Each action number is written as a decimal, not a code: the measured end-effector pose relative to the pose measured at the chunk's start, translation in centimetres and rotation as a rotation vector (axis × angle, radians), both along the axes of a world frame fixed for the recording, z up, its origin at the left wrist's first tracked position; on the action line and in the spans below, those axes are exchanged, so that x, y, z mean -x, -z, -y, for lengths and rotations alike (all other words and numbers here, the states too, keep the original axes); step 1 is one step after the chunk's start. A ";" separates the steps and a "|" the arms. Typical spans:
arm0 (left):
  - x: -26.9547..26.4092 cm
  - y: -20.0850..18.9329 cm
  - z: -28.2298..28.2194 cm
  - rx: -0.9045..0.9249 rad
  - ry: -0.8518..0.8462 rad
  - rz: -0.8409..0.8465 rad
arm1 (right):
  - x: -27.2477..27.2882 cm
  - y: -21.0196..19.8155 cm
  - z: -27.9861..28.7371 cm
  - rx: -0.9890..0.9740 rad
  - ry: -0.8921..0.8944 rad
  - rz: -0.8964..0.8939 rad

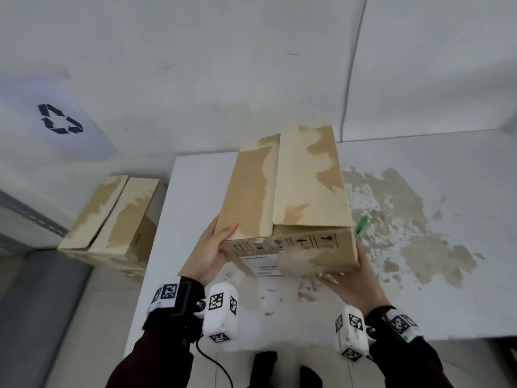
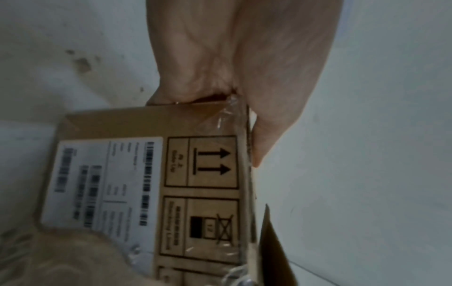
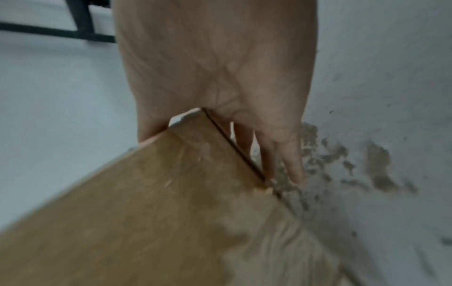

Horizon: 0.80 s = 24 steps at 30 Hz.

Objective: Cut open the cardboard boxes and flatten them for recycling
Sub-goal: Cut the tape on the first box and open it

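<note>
progress: early, judged | cardboard box (image 1: 288, 191): between both hands over counter (image 1: 419, 289), top flaps loose, not yet flattened | left hand (image 1: 208, 253): grips its near corner | right hand (image 1: 355, 278): straight fingers (image 3: 292, 158) prop its other corner | second box (image 1: 112, 219): left of left hand, closed

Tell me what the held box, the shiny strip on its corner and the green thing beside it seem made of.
Box: brown cardboard, matt, its top layer peeled in pale patches. Strip: apparently clear plastic tape, glossy and crinkled. Green thing: probably plastic, evenly bright; too small to be sure.
</note>
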<state>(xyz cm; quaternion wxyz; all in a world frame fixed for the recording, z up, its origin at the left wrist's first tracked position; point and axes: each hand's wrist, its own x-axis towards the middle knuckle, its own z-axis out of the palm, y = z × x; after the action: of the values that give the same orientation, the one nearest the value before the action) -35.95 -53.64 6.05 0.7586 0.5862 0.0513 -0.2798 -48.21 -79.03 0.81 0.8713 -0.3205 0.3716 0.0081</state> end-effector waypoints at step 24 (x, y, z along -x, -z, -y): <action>1.5 -1.6 1.1 -0.240 -0.203 0.112 | -3.8 -8.2 -4.5 1.487 -0.505 0.358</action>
<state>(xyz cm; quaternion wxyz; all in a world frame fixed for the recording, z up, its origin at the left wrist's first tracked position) -37.46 -54.70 7.66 0.7092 0.6790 0.1010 -0.1603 -44.42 -74.53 9.02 0.4481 -0.8874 0.0509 -0.0961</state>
